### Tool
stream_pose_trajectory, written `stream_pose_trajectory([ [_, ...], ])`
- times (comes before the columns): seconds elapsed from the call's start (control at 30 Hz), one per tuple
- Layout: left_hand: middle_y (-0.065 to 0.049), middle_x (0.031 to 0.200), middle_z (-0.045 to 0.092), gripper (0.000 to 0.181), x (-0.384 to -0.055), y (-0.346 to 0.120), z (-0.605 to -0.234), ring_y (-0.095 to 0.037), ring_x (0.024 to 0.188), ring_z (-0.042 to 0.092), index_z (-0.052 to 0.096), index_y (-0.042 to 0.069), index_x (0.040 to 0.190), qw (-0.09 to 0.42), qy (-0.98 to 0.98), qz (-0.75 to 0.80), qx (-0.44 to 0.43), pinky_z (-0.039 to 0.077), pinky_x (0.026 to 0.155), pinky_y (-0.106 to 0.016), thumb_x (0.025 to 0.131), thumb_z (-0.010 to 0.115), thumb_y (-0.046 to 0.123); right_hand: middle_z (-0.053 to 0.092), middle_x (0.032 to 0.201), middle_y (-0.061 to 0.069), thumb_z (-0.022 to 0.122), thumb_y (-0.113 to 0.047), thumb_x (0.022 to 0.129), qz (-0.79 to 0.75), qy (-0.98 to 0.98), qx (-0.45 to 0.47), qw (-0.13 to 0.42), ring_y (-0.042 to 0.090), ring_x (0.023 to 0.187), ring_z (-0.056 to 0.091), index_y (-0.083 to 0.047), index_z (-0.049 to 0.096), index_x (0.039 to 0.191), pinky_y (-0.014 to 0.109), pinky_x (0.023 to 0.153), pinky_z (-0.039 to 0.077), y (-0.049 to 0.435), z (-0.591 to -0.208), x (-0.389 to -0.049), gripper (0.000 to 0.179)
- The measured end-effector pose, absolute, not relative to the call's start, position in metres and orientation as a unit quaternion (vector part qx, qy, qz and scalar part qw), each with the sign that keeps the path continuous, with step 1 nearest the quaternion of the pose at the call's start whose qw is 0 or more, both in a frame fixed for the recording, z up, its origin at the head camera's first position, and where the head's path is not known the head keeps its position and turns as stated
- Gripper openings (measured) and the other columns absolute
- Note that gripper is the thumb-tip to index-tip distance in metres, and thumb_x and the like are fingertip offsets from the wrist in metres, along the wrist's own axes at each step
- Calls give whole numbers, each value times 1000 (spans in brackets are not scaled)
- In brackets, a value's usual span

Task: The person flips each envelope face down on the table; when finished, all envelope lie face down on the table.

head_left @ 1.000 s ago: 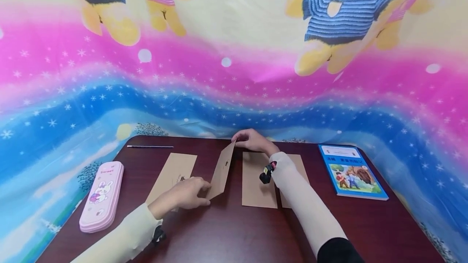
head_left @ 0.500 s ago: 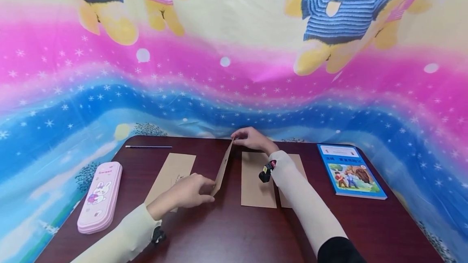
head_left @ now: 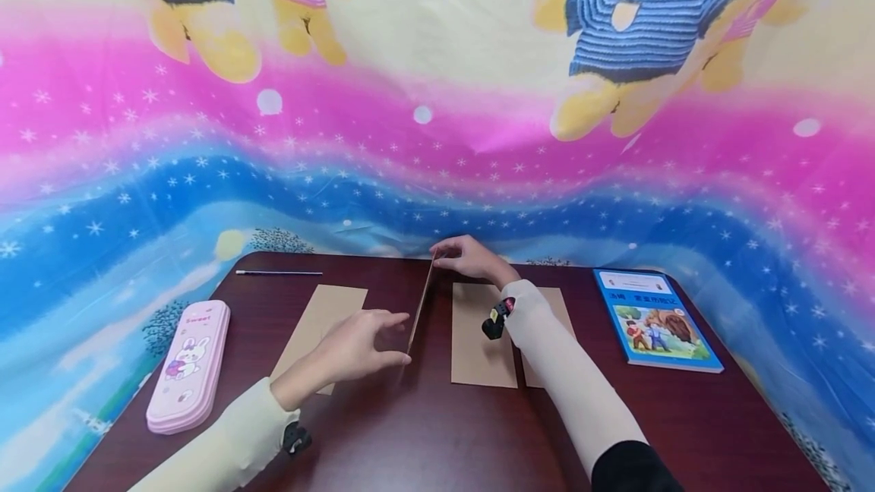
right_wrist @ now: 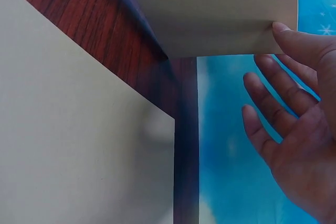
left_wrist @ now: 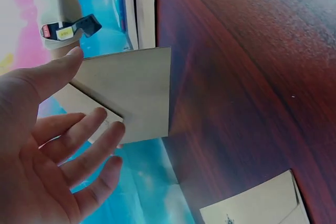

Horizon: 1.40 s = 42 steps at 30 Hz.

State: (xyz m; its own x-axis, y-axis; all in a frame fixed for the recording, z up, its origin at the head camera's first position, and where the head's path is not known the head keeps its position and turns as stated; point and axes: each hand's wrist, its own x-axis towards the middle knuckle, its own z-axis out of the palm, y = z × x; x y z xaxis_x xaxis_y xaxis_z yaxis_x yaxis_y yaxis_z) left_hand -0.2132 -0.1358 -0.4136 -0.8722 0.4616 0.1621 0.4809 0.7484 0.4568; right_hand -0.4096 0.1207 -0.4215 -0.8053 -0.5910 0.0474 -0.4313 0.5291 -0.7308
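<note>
A brown paper envelope (head_left: 422, 302) stands nearly edge-on to the head camera, tilted up above the middle of the table. My right hand (head_left: 470, 258) pinches its far end between thumb and index finger; in the right wrist view the thumb lies on the envelope's face (right_wrist: 220, 14) and the other fingers are loosely spread. At the near end is my left hand (head_left: 352, 348), its thumb and fingers apart. The left wrist view shows those fingers extended beside the envelope (left_wrist: 147, 85), holding nothing. Another brown envelope (head_left: 335, 302) lies partly beneath my left hand.
Two more brown pieces, one nearer (head_left: 481, 359) and one farther right (head_left: 557, 310), lie under my right forearm. A pink pencil case (head_left: 187, 367) is at left, a pencil (head_left: 279, 273) at the back left, and a blue book (head_left: 659, 321) at right. A patterned cloth (head_left: 424, 173) hangs behind the table.
The envelope has turned from showing its printed face to nearly edge-on. My left hand has let go of its near end, fingers spreading; my right hand keeps its pinch.
</note>
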Motion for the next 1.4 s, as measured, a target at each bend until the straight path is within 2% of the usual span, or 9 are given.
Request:
stream_pose_trajectory([
  [0.23, 6, 116, 73, 72, -211, -134, -409, -9, 98, 68, 57, 25, 148, 46, -922, -262, -283, 53, 77, -28, 82, 87, 34, 71, 123, 4, 67, -26, 101, -378, 872, -295, 101, 22, 117, 65, -11, 66, 137, 46, 105, 50, 118, -422, -410, 39],
  [0.37, 9, 120, 71, 66, -210, -132, -407, -9, 96, 66, 61, 30, 143, 51, -918, -262, -293, 51, 73, -26, 82, 87, 32, 71, 124, 2, 67, -26, 101, -372, 874, -294, 102, 22, 117, 65, -17, 68, 134, 46, 105, 51, 117, -421, -409, 34],
  [0.67, 15, 117, 72, 43, -208, -129, -402, -7, 98, 68, 74, 28, 129, 52, -915, -265, -299, 52, 77, -28, 87, 83, 35, 72, 125, 1, 66, -24, 101, -371, 872, -301, 106, 20, 117, 67, -19, 69, 132, 44, 104, 52, 114, -423, -411, 31],
  [0.87, 15, 112, 72, 34, -206, -129, -400, -7, 98, 69, 76, 28, 124, 61, -913, -254, -313, 51, 73, -25, 91, 79, 35, 72, 127, 3, 66, -25, 101, -376, 868, -305, 107, 24, 118, 67, -18, 70, 131, 45, 105, 52, 114, -423, -413, 31],
  [1.07, 15, 110, 73, 31, -208, -129, -399, -5, 96, 68, 78, 27, 122, 60, -910, -258, -318, 51, 74, -25, 91, 78, 34, 69, 133, 4, 68, -27, 100, -364, 876, -298, 109, 24, 125, 64, -20, 72, 127, 46, 106, 50, 113, -425, -411, 28],
  [1.4, 16, 109, 73, 31, -209, -131, -399, -9, 95, 69, 78, 27, 121, 44, -911, -270, -309, 50, 74, -24, 91, 79, 33, 68, 136, 12, 67, -24, 100, -327, 892, -291, 113, 28, 132, 60, -6, 65, 136, 45, 111, 48, 101, -445, -410, 40],
])
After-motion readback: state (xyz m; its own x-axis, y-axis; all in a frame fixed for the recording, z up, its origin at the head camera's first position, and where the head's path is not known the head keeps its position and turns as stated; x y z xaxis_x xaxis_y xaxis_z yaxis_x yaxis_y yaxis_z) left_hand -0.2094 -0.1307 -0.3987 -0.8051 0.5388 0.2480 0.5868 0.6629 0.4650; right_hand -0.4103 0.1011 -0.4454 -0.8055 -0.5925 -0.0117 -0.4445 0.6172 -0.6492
